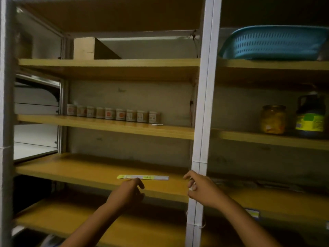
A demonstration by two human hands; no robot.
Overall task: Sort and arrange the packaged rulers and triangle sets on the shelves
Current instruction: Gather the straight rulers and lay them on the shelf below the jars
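Packaged ruler [142,177]: lay flat on the third wooden shelf [71,168] from the top, lengthwise along the shelf, near its front edge; yellow labelling at the left end and middle, pale wrapper at the right end.
Left hand [127,191]: was positioned at the front edge of the same shelf, just below the left half of the packaged ruler; fingertips pointed toward the ruler; contact with it could not be determined.
Left grip: fingers were loosely curled and grasped nothing visible; released.
Right hand [201,188]: was positioned in front of the white upright post [204,104] dividing the two shelf bays, level with the third shelf, to the right of the ruler and apart from it.
Right grip: fingers were loosely curled with thumb and forefinger apart; a small pale spot showed between the fingers, too blurred to identify; state could not be told.
Small jars [114,114]: stood in a row on the second shelf, left bay, toward the rear.
Cardboard box [89,48]: rested on the top shelf, left bay.
Blue basket [274,42]: sat on the top shelf, right bay.
Glass jar [273,119]: stood on the second shelf, right bay.
Dark bottle [310,116]: stood just right of the glass jar.
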